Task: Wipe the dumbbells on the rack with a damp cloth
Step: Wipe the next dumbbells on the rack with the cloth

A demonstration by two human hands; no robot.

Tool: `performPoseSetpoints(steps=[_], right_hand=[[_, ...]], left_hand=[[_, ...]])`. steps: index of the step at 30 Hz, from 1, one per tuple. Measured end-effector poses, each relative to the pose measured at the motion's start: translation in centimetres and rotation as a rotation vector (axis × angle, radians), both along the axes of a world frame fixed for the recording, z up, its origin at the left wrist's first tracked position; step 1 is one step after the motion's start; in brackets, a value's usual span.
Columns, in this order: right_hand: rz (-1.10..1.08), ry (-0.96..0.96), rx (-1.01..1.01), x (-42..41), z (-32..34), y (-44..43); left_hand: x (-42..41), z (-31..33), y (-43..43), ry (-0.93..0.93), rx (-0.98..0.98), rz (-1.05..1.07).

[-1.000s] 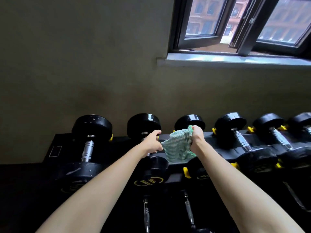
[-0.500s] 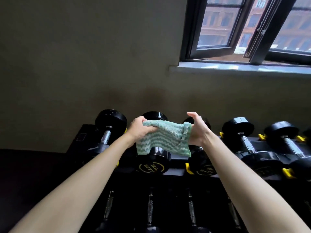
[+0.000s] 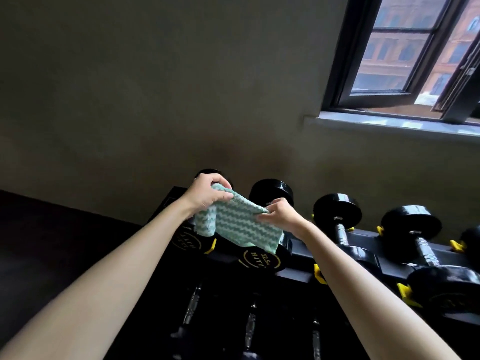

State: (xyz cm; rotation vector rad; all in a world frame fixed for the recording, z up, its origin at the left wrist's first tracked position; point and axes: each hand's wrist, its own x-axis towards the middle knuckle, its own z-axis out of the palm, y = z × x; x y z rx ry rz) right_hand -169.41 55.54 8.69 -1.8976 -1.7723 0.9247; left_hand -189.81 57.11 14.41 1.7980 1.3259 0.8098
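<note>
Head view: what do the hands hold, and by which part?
The green cloth: left hand grips its upper left end, right hand pinches its upper right corner.

cloth (image 3: pixel 235 224): nubby woven fabric | dumbbell heads (image 3: pixel 337 211): glossy black | handles (image 3: pixel 343 236): shiny knurled metal

We see a dim room lit only by daylight from the window (image 3: pixel 389 55) at upper right. Its sill (image 3: pixel 389 126) glows pale, while the wall (image 3: pixel 155 87) fades into murky grey-brown. The rack (image 3: pixel 389 254) sinks to near black; the dumbbells (image 3: pixel 337 211) carry small highlights. The cloth (image 3: pixel 241 224) looks sharp and readable. Wide-angle distortion slants the window frame and stretches the forearms (image 3: pixel 104 294) toward the bottom corners.
</note>
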Motion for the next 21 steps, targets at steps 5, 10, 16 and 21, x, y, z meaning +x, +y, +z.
performPoseSetpoints(steps=[5, 10, 16, 21], right_hand=[[-0.155, 0.149, 0.057, -1.9, 0.1, 0.7], [-0.561, 0.689, 0.041, -3.5, -0.9, 1.8], [-0.545, 1.264, -0.198, -6.7, 0.1, 2.8], [-0.526, 1.600, -0.188, -9.6, 1.1, 4.7]], left_hand=[[-0.8, 0.3, 1.1, 0.294, 0.071, 0.095], [-1.2, 0.9, 2.3, 0.336, 0.203, 0.032], [-0.5, 0.3, 4.0, 0.317, 0.358, -0.195], [-1.4, -0.1, 5.2, 0.330, 0.148, -0.411]])
